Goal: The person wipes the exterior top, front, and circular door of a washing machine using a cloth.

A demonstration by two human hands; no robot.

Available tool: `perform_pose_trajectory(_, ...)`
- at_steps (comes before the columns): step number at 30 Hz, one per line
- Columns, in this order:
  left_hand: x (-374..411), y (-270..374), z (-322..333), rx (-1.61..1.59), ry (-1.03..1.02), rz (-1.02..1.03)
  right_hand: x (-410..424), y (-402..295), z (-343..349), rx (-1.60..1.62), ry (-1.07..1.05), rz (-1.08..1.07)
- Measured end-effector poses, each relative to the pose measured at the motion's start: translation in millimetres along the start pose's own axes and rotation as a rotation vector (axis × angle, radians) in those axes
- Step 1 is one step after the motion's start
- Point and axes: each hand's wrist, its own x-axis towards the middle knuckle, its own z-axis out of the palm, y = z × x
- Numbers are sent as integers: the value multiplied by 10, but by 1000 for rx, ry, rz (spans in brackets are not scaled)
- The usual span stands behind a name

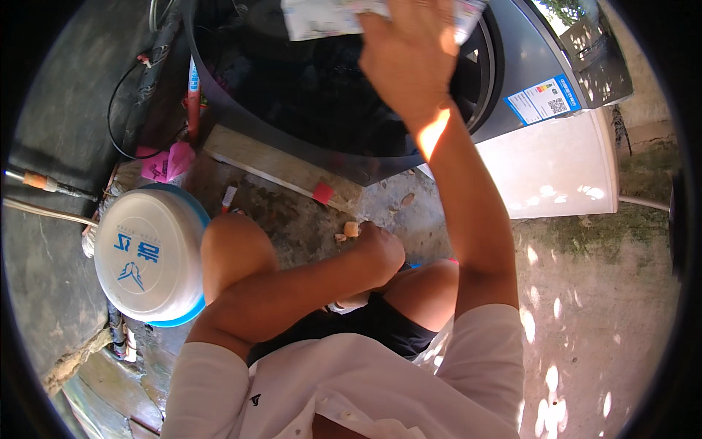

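My right hand reaches up to the dark round door of a front-loading washing machine. Under its palm is a white patterned cloth or sheet, spread against the door's upper part. The fingertips are cut off by the picture's top edge. My left forearm crosses my lap, and my left hand rests curled at my bent knee, its fingers mostly hidden. Just beyond that hand, a small tan block and a crumb-like piece lie on the wet floor.
A blue basin with a whitish printed base stands at left. Nearby are a pink bag, a brush and a black cable. A pale slab lies before the machine. Walls flank the space.
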Motion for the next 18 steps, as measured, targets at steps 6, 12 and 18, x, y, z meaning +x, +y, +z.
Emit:
perform_pose_trajectory(6, 23, -57, -12, 7, 32, -6, -1254, -461, 885, 249, -314, -128)
perform_pose_trajectory(12, 11, -43, -8, -39, 42, 29, -3021, -103, 627, 289, -620, -185)
perform_pose_trajectory(18, 49, -6, -25, -31, -33, 19, -2614, 452, -258, 561, -641, 422)
